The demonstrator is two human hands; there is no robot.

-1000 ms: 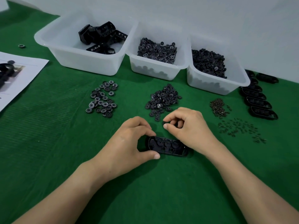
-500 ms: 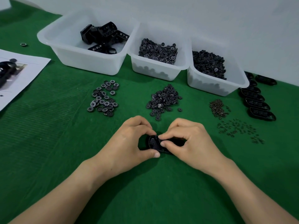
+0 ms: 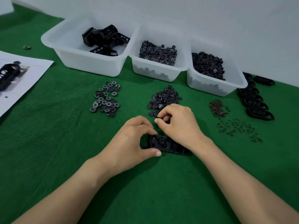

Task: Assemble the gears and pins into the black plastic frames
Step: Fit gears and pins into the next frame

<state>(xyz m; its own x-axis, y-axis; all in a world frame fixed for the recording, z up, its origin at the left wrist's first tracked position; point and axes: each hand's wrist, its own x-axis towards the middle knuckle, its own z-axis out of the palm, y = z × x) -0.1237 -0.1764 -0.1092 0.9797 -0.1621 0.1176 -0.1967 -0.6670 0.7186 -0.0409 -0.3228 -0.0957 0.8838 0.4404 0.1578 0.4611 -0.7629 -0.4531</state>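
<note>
Green mat (image 3: pixel 61 159): left hand (image 3: pixel 129 143) pinches frame (image 3: pixel 167 145) left end, axis left-right; right hand (image 3: pixel 178 125) curled at gears (image 3: pixel 165 97) just beyond, hold unclear.

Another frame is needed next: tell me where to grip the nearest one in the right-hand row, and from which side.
Probably the nearest frame by its right end, from above: it lies flat, the next frame crowds its far long wall, while that end stands free.
</note>
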